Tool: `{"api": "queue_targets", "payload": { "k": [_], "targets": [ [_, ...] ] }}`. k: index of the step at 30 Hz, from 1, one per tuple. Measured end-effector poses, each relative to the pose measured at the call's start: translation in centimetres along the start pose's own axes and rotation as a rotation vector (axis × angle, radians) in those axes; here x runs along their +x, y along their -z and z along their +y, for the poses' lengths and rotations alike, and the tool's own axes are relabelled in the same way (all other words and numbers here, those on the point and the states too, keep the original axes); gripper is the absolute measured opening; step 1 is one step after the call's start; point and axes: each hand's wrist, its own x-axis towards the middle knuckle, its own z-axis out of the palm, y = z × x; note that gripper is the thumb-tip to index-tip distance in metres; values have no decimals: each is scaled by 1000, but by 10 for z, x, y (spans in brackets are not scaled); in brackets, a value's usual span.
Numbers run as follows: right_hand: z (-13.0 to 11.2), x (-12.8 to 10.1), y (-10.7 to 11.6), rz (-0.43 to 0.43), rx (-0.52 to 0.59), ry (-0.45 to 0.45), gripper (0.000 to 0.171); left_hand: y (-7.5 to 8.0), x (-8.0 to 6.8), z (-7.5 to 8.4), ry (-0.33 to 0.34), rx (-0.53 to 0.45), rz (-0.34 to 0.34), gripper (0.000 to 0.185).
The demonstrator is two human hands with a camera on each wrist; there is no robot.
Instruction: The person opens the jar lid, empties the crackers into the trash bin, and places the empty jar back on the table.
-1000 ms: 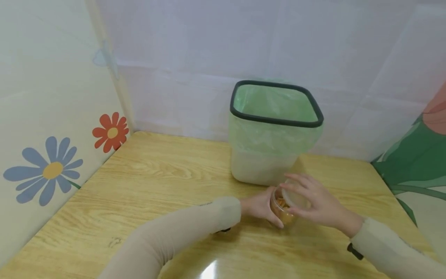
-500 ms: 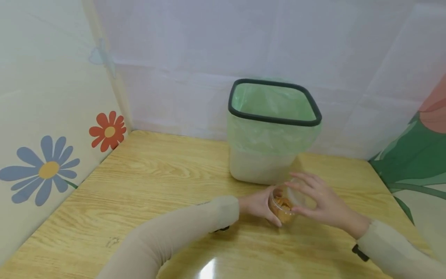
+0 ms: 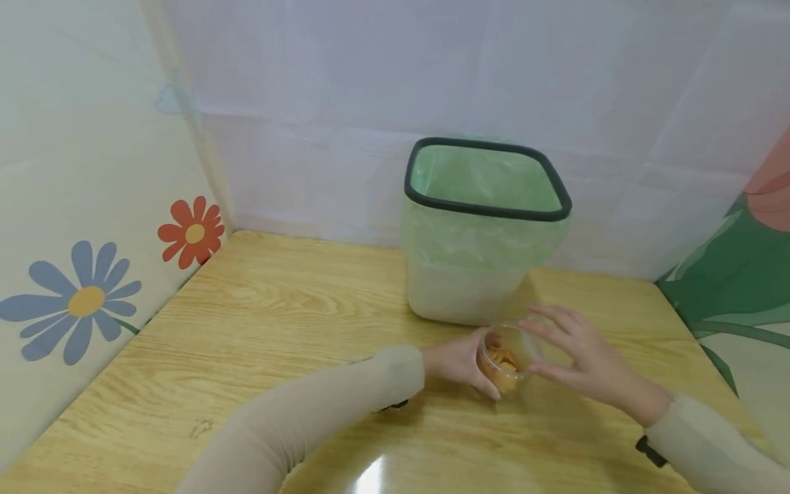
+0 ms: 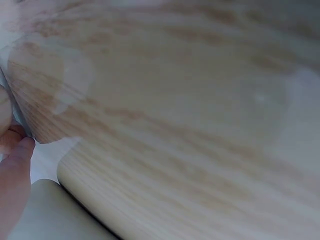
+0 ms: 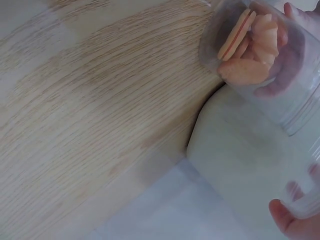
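Note:
My left hand (image 3: 459,360) grips the side of a clear jar (image 3: 509,363) that stands on the table before the bin. Inside the jar's lower part lie several orange-brown biscuits (image 5: 245,50), some of them sandwich biscuits. Beside the jar's mouth, my right hand (image 3: 577,353) pinches a see-through lid (image 5: 306,202) between thumb and fingers, tilted and off the opening. Only part of the left hand (image 4: 15,170) shows at the left edge of its wrist view. The lid's outline is faint in the head view.
A pale waste bin (image 3: 459,295) with a black rim and a green liner (image 3: 481,237) stands right behind the jar. The wood-grain table (image 3: 296,309) meets a white sheet (image 3: 333,123) at the back. Flower-printed panels (image 3: 92,171) flank the table.
My right hand has drawn away to the right with the lid, uncovering more of the jar's mouth. The left hand and jar have hardly moved.

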Motion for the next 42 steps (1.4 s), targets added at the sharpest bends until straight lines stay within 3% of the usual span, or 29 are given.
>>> {"api": "queue_targets", "payload": {
  "k": [19, 26, 34, 42],
  "targets": [
    [5, -9, 6, 21, -46, -37, 54, 0, -2, 2, -24, -25, -13, 97],
    [8, -12, 8, 50, -50, -34, 58, -2, -2, 1, -11, -36, -6, 97],
    [9, -17, 11, 27, -46, -71, 56, -1, -4, 2, 38, -47, -5, 98],
    [10, -23, 12, 24, -33, -100, 54, -2, -3, 1, 29, -43, -15, 99]
  ]
}}
